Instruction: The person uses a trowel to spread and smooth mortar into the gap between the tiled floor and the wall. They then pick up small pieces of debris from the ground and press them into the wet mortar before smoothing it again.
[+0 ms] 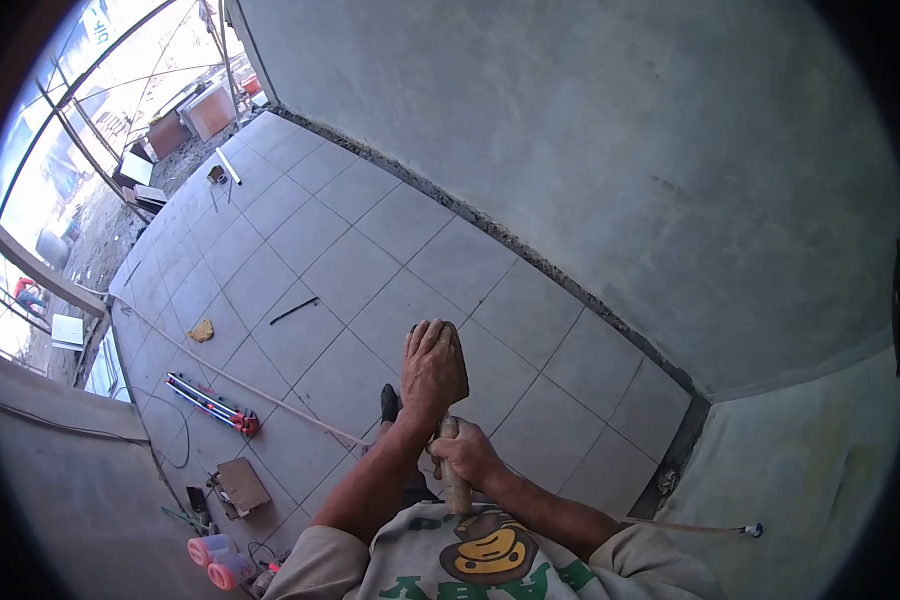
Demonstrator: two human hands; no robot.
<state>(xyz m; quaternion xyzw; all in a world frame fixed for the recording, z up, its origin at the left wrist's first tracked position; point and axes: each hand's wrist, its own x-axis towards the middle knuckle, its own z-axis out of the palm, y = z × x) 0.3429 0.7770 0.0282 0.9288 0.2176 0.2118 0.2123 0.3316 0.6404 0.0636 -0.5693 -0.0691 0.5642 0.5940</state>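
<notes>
My left hand (pixel 430 370) lies with its fingers stretched out along a flat, dark blade or board (pixel 459 365), pressed against its left side. Below it, my right hand (pixel 467 455) is wrapped round a thick wooden handle (pixel 456 492) that points toward my shirt. The handle and the dark flat part look like one tool, but the joint between them is partly hidden by my hands. Both hands are held close together in front of my body, above the tiled floor (pixel 390 290).
Left on the floor are a tile cutter (pixel 213 404), a brown box (pixel 242 487), pink-lidded containers (pixel 220 560), a yellow sponge (pixel 201 331) and a black strip (pixel 294 311). A hose (pixel 240 382) crosses the tiles. A grey wall (pixel 610 170) rises at right. A person (pixel 28 293) is outside.
</notes>
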